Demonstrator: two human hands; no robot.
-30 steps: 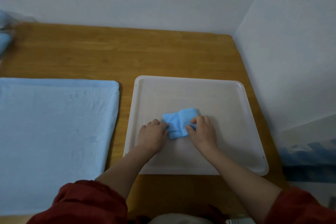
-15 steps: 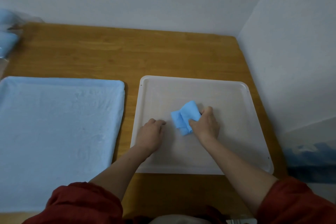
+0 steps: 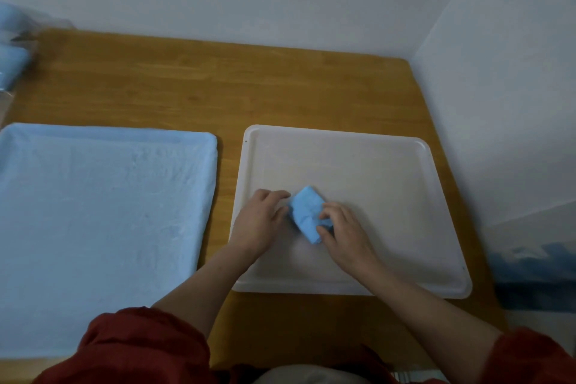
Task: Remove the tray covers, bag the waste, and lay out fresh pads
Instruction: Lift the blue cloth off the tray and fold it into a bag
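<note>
**Folded pad between both hands, on the tray**

Folded blue pad (image 3: 307, 213) lies on the white tray (image 3: 343, 140), directly between the two sets of fingertips. Right hand (image 3: 346, 235): fingers curled, pinching the pad's near end. Left hand (image 3: 258, 221): fingers bent, close together, tips on the pad's left edge; pinch or bare contact, can't tell. Blue-covered tray (image 3: 103, 212) sits left of the left hand.

Folded blue pad (image 3: 307, 212) tilted, on bare white tray (image 3: 374, 165).

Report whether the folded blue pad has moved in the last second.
Yes. Against the white tray, the folded blue pad has turned from parallel to the near rim to diagonal, near end toward the right hand.
</note>
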